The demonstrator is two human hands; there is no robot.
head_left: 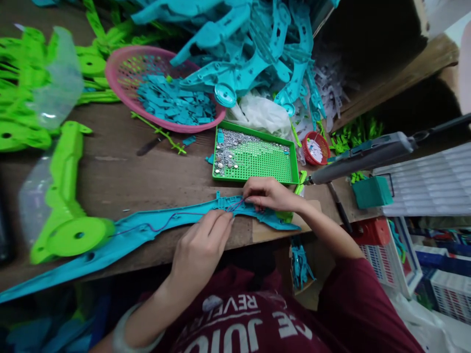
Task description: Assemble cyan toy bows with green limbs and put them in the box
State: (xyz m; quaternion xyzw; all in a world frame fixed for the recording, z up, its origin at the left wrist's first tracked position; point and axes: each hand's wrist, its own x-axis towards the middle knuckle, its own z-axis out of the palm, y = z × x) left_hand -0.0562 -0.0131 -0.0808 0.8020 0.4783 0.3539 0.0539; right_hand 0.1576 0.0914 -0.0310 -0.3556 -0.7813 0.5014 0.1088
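A long blue plastic shell half (147, 223) lies along the front edge of the bench, its ribbed inner side facing up. Along it runs a thin purple cord (162, 226), from a green plastic piece (79, 235) with a round disc at the left to my fingers. My left hand (200, 240) is closed over the middle of the shell, fingertips pressed together on the cord. Close beside it, my right hand (270, 193) pinches the cord above the shell's narrow part. The fingertips partly hide the cord there.
A green perforated tray (294, 164) of small metal parts sits just beyond my hands. Behind are a pink basket (114, 73) of blue pieces, a blue shell pile (239, 44) and a small red basket (312, 157). A grey hanging power screwdriver (368, 154) reaches in from the right.
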